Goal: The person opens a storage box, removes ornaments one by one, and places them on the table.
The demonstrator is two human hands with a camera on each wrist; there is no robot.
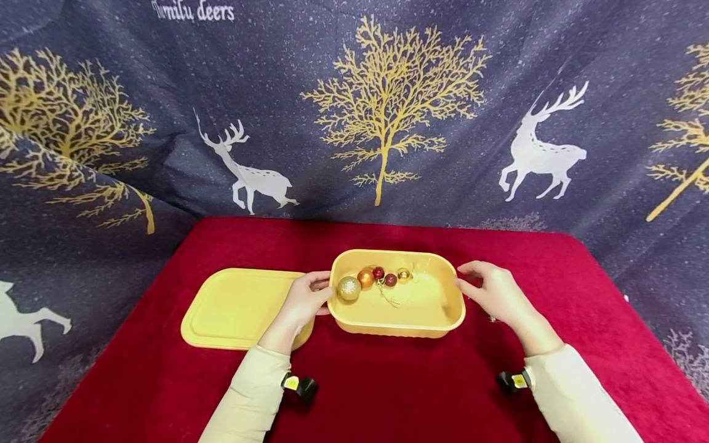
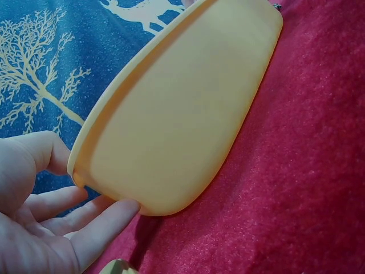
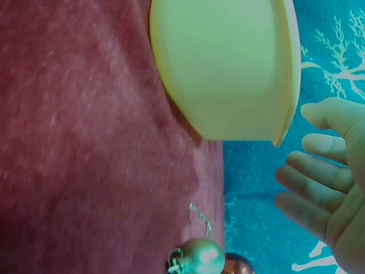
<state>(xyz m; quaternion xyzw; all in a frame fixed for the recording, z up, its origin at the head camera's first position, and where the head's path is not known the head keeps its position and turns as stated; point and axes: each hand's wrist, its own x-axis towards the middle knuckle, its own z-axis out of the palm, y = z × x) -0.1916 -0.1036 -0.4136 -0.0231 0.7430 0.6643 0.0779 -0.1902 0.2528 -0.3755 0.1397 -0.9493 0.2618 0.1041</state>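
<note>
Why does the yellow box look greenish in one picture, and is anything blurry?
In the right wrist view a green colour cast tints the box and the right hand; the bauble at the bottom is soft. In the head view colours look natural, but edges bend outward. The left wrist view is fairly sharp.

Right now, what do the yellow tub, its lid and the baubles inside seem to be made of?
Yellow tub: probably moulded plastic, smooth and matte, with a thin rolled rim. Lid: apparently the same plastic, same colour, with a raised border. Baubles: likely plastic or glass; the gold one looks glittered, the others glossy with highlights. Left hand touches the tub's end.
</note>
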